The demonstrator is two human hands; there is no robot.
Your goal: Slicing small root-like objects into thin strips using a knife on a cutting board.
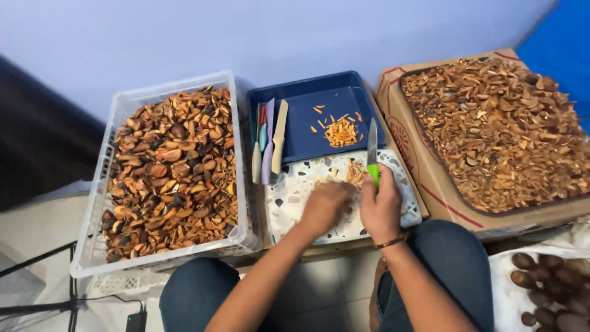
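Left hand (326, 206): curled, palm down, pressed on the cutting board (289, 203); whether anything is grasped cannot be told.
Right hand (381, 209): clenched around the knife (372, 154), blade pointed to 12 o'clock.

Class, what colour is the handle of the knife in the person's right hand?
Bright green knife handle, seen in the head view.

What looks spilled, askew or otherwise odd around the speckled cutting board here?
Little stands out. A few orange slivers lie scattered apart from the main orange pile in the dark blue plastic tray. The right hand holds a green-handled knife over the white speckled cutting board; the left hand rests on it.
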